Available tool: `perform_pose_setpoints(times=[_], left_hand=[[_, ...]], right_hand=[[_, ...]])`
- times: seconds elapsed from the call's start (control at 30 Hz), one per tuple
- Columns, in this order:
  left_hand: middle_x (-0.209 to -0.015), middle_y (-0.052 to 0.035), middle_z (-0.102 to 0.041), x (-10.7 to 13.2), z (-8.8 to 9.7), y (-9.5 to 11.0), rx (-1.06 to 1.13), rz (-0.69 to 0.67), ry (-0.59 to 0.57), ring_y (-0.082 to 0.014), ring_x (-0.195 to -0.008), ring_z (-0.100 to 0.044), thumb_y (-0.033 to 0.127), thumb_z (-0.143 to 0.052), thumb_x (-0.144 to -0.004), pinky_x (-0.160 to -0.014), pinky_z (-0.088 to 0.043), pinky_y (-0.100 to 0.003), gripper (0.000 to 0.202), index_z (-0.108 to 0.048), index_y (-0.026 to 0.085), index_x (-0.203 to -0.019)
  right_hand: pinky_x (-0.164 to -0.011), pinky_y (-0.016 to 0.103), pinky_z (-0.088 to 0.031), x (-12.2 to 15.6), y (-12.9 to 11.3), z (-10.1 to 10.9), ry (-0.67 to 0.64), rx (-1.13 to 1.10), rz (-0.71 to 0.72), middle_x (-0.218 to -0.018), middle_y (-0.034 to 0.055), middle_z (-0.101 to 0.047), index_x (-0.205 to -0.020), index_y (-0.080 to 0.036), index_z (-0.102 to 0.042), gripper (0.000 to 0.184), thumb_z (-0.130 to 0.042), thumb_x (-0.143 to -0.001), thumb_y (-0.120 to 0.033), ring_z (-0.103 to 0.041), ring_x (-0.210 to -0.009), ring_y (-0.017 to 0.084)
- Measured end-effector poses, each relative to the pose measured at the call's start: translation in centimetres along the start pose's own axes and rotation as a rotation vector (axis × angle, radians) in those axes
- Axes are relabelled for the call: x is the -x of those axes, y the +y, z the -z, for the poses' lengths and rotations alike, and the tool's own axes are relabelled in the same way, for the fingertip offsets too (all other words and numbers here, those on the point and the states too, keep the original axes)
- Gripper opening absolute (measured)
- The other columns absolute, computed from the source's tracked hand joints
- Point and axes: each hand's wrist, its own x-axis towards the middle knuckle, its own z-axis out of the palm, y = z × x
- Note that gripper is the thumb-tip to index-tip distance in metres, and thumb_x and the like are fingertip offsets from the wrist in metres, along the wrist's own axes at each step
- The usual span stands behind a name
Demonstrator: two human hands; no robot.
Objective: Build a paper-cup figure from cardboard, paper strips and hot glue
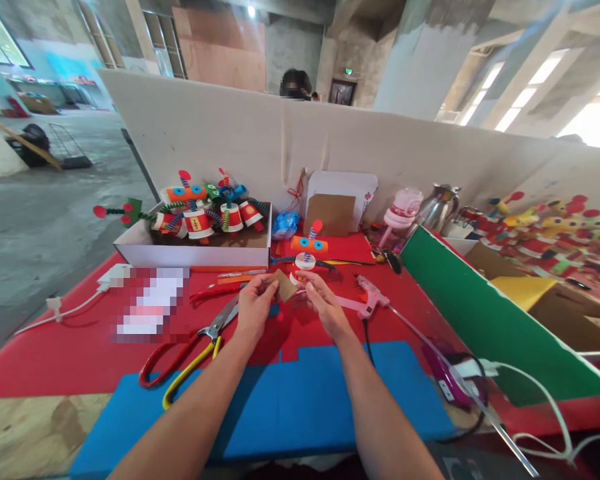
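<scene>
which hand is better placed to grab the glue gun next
The right hand, likely: it is nearer the glue gun, which lies to its right, while the left hand is farther off and holds the card.

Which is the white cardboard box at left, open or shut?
Open: red-and-white paper-cup figures poke out of the box.

On the red-covered table (45,360) we see 1 blue mat (300,413), shears (213,332), 1 pink hot-glue gun (373,300) and 1 white carton (195,257).
</scene>
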Motion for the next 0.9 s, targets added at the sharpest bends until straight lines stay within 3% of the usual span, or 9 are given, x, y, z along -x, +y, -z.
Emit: perform_pose_setpoints(times=[0.1,0.2,0.37,0.5,0.77,0.9], left_hand=[[-0.061,0.0023,-0.063,-0.1,0.0,0.0,0.098,0.061,-0.027,-0.01,-0.05,-0.05,0.038,-0.073,-0.058,-0.048,-0.042,-0.022,0.04,-0.07,0.014,-0.09],[-0.06,0.0023,-0.064,0.0,0.0,-0.1,0.079,0.04,-0.057,-0.0093,-0.049,-0.049,0.035,-0.072,-0.06,-0.048,-0.041,-0.022,0.041,-0.073,0.013,-0.095],[-0.073,-0.0019,-0.072,0.1,0.2,-0.2,-0.109,-0.049,-0.156,-0.0155,-0.065,-0.062,0.031,-0.065,-0.07,-0.061,-0.051,-0.027,0.031,-0.076,0.017,-0.095],[-0.08,-0.0023,-0.076,0.2,0.3,-0.3,-0.257,-0.202,-0.251,-0.0187,-0.081,-0.069,0.019,-0.056,-0.074,-0.078,-0.054,-0.03,0.024,-0.078,0.021,-0.083],[-0.088,-0.0016,-0.077,0.6,0.4,-0.3,-0.397,-0.465,-0.203,-0.0165,-0.082,-0.07,0.01,-0.047,-0.077,-0.075,-0.056,-0.028,0.034,-0.077,0.024,-0.083],[-0.091,-0.0014,-0.076,0.7,0.5,-0.2,-0.44,-0.529,-0.224,-0.0155,-0.084,-0.07,0.004,-0.044,-0.074,-0.078,-0.056,-0.027,0.041,-0.077,0.025,-0.085]], right_hand=[[-0.078,0.031,-0.052,-0.1,-0.3,0.5,-0.065,0.059,0.039,-0.093,0.0004,-0.066,-0.107,-0.028,-0.064,0.034,-0.071,-0.075,-0.038,-0.063,-0.086,0.017],[-0.081,0.031,-0.049,-0.1,-0.3,0.3,-0.047,0.152,0.056,-0.088,0.0,-0.069,-0.089,-0.025,-0.07,0.019,-0.072,-0.071,-0.032,-0.062,-0.085,0.017],[-0.076,0.031,-0.047,-0.1,0.0,-0.3,0.057,0.174,0.015,-0.072,-0.0014,-0.068,-0.067,-0.023,-0.068,0.014,-0.074,-0.066,-0.035,-0.061,-0.073,0.017],[-0.074,0.03,-0.047,-0.1,0.0,-0.2,0.12,0.083,-0.051,-0.071,-0.0011,-0.069,-0.064,-0.022,-0.067,0.017,-0.075,-0.064,-0.037,-0.061,-0.071,0.016],[-0.074,0.029,-0.047,0.2,-0.5,-0.4,0.129,0.059,-0.055,-0.067,-0.0009,-0.068,-0.063,-0.021,-0.07,0.019,-0.075,-0.066,-0.039,-0.06,-0.068,0.015],[-0.071,0.028,-0.049,0.2,-0.6,-0.5,0.15,-0.056,-0.141,-0.063,-0.0007,-0.068,-0.068,-0.02,-0.073,0.024,-0.078,-0.062,-0.043,-0.06,-0.063,0.014]])
